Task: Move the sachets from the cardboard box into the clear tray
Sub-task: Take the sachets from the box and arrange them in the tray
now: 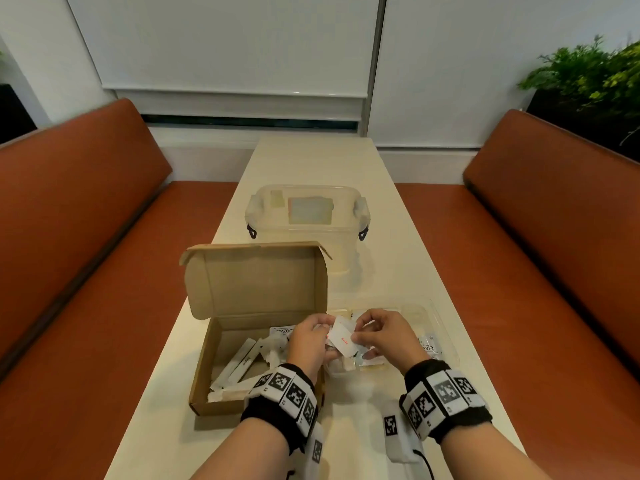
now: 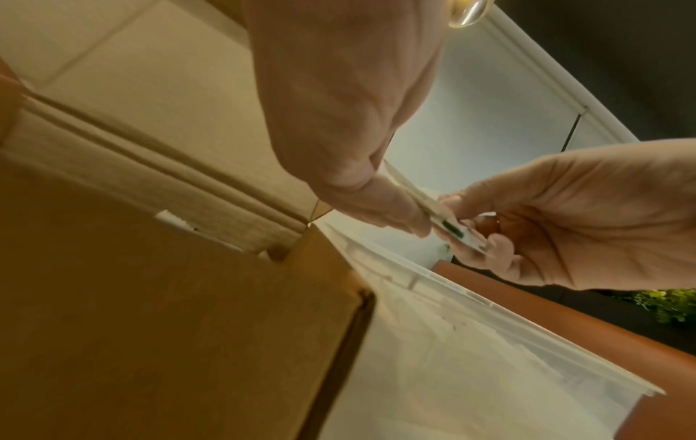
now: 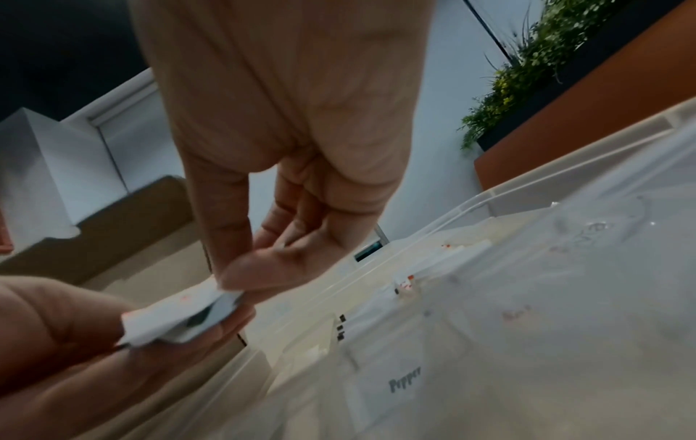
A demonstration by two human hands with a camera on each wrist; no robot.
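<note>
On the long pale table (image 1: 311, 161), between 2 orange benches, the task looks part done. The cardboard box (image 1: 221, 386) stands open at the left with its lid up, and several long white sachets (image 1: 239, 365) lie loose on its floor, so a fair share is left to move. Just right of it, the clear tray (image 1: 446, 344) already holds a layer of flat packets, one reading "Pepper" in the right wrist view.

Above the seam where box meets tray, both hands share a small stack of sachets (image 1: 341, 339). The left hand (image 1: 308, 341) pinches 1 end between thumb and fingertips, and the right hand (image 1: 381, 337) pinches the other end, its remaining fingers loosely curled.

Only the head view shows the box contents and a lidded clear container (image 1: 306, 216) farther back. The left wrist view shows the stack edge-on with a green mark. The right wrist view, blurred, shows printing on the packets through the tray wall.
</note>
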